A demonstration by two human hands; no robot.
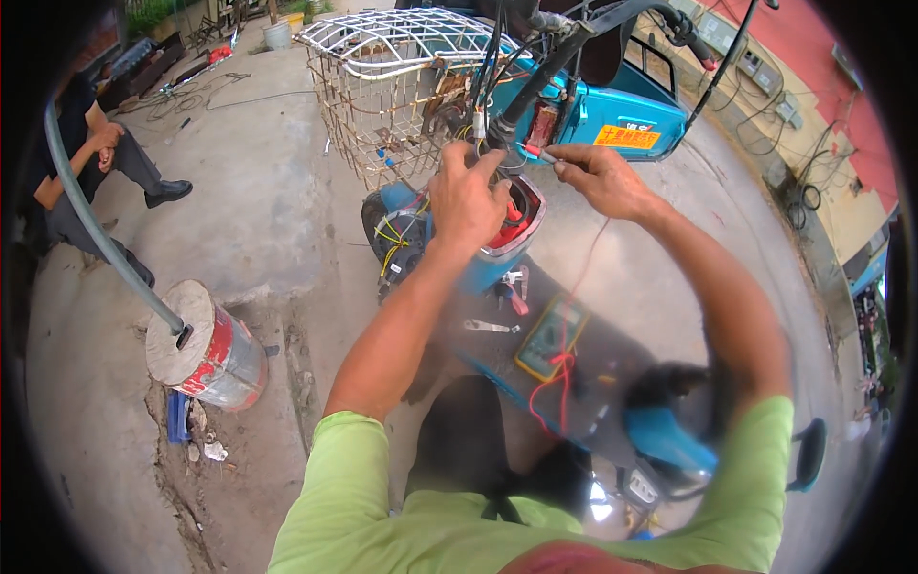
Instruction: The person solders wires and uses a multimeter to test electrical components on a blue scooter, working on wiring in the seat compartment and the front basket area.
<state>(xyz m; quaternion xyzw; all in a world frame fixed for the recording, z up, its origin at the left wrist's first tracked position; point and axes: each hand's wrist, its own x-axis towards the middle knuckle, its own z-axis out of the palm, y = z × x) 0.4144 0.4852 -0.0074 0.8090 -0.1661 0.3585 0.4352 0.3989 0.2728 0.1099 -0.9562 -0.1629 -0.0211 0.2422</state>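
My right hand [604, 180] pinches a slim test probe [543, 154] with a red part, pointed left toward the steering column [535, 91] of a blue electric tricycle. At the column's wires [481, 115] my left hand [467, 201] has its fingers bent and closed in; what they hold is hidden. Just under the hands is an opened blue housing [492, 273] with red parts inside. A multimeter [553, 335] with a yellow frame lies on the dark footboard, its red lead [564, 383] looped over it. Pliers with red handles [517, 298] and a small metal tool [486, 326] lie nearby.
A rusty white wire basket [368, 105] and a blue cargo box [622, 105] stand beyond the handlebar. Loose yellow wires [390, 244] hang at the left. A painted drum [225, 354] bears a grey pole [96, 220]. Another person [91, 163] sits at far left.
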